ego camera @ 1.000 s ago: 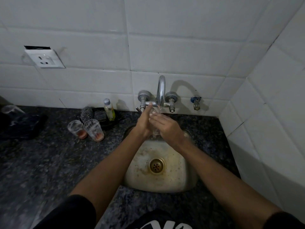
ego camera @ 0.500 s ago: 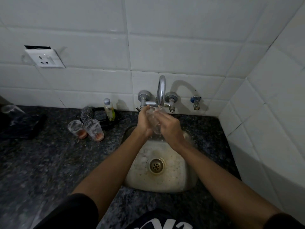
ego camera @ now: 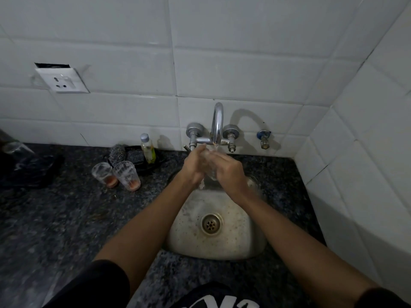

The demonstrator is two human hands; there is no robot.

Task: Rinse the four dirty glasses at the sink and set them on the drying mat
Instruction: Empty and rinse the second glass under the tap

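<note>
Under the chrome tap (ego camera: 217,123), my left hand (ego camera: 194,164) and my right hand (ego camera: 230,172) together hold a clear glass (ego camera: 210,165), mostly hidden between them, over the back of the steel sink (ego camera: 251,245). Water runs from the spout onto the glass. Two dirty glasses with reddish dregs stand side by side on the counter to the left: one (ego camera: 104,174) and the other (ego camera: 127,175). A clear glass (ego camera: 15,147) rests on a dark mat (ego camera: 31,172) at the far left.
A small bottle of yellow liquid (ego camera: 148,148), a scrubber (ego camera: 117,153) and a dark tray (ego camera: 138,161) stand behind the dirty glasses. A wall socket (ego camera: 62,81) is up left. Tiled walls close the back and right. The dark granite counter (ego camera: 66,218) spreads left of the sink.
Both hands stay under the tap with the glass; they have shifted and turned slightly around it, the glass showing more half a second ago than now.
</note>
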